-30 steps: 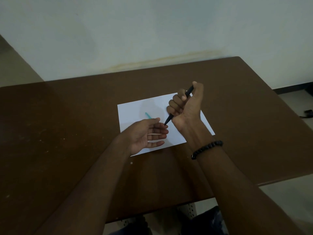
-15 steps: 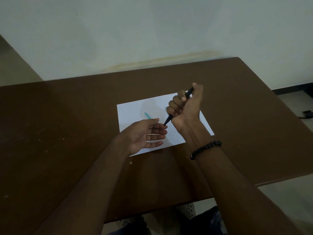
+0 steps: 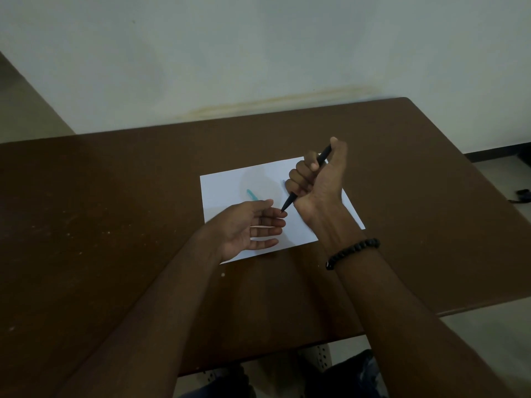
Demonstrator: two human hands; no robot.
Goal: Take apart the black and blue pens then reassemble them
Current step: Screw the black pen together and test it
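Observation:
My right hand point(image 3: 316, 182) grips the black pen point(image 3: 290, 203) in a fist above the white sheet of paper point(image 3: 227, 188). The pen slants, its tip down-left and its top end under my thumb. My left hand point(image 3: 250, 228) lies palm up just below the tip, fingers straight and slightly spread, with the pen tip at my index fingertip. A blue pen part point(image 3: 252, 194) lies on the paper beyond my left fingers, partly hidden by them.
The paper lies in the middle of a dark brown table point(image 3: 115, 225) that stands against a pale wall. A black bead bracelet point(image 3: 352, 251) is on my right wrist. The table's right edge drops to a light floor.
Both hands hold almost the same pose. The pen tip has come slightly closer to my left index fingertip.

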